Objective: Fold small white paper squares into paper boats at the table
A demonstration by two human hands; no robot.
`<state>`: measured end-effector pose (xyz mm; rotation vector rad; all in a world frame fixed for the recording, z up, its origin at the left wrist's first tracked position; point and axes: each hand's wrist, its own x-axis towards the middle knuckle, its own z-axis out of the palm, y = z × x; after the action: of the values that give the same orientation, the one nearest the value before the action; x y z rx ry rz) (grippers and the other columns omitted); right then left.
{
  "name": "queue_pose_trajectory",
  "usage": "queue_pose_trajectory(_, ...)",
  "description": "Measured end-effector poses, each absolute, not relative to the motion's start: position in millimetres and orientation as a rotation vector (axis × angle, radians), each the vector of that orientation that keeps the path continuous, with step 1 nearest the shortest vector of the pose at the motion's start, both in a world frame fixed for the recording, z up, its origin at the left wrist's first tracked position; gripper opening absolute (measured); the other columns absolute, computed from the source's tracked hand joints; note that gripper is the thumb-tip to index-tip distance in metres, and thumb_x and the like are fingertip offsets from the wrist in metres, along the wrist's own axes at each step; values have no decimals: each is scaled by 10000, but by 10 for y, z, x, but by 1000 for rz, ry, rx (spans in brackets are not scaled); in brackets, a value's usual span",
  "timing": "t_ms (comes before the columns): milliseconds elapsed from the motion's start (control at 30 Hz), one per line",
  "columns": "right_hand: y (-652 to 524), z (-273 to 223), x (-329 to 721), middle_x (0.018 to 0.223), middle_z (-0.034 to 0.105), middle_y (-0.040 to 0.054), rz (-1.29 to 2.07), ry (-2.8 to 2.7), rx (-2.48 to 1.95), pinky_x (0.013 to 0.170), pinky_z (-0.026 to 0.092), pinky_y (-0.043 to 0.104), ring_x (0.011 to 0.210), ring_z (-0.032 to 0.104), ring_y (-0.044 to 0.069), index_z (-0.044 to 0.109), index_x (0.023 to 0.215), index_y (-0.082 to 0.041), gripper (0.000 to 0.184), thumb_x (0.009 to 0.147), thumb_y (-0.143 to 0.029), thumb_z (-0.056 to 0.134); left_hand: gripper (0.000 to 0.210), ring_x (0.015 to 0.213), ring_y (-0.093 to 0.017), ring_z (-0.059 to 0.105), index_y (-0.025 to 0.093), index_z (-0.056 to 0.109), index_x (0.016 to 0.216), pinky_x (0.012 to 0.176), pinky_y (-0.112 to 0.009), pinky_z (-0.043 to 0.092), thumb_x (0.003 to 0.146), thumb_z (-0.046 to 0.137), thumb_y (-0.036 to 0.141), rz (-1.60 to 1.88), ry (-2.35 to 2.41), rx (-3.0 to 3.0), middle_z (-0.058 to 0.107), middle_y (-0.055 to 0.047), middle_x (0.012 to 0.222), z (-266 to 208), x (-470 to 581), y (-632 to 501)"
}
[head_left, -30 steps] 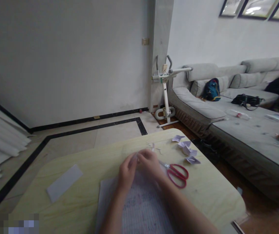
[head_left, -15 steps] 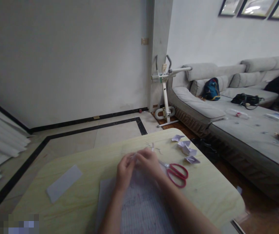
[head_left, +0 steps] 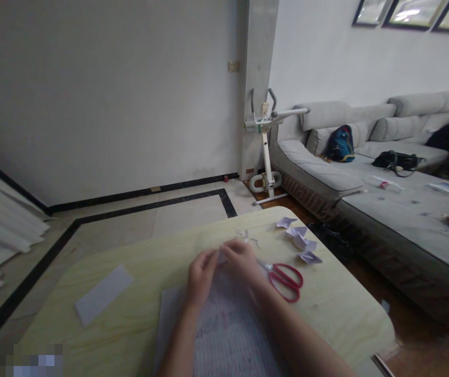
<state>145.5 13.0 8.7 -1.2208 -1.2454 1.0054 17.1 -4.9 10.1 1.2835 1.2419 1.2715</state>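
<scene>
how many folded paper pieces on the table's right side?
4, though blur makes it uncertain: a row of small folded papers near the table's far right edge, beyond the red scissors. The hands may hide another.

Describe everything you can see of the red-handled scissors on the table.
The scissors lie flat on the pale wood-look table, just beside the person's right hand. Two red loop handles, seemingly plastic, point towards the table's right edge; the grey metal blades point towards the hand and look closed, their tips partly hidden by it. Whether the hand touches them is unclear. Small folded paper pieces lie apart, beyond them.
</scene>
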Motion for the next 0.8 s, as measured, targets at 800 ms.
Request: queue_pose_trajectory(800, 103, 151, 1469, 598, 534, -8, 931, -1417, -1191, 561, 362, 218, 603, 497, 118, 614, 585, -147, 254, 797, -277, 556, 298, 922, -223, 639, 144, 695, 940, 807, -295, 489, 767, 592, 363, 1228, 1234, 1320, 706, -83, 968, 76, 146, -29)
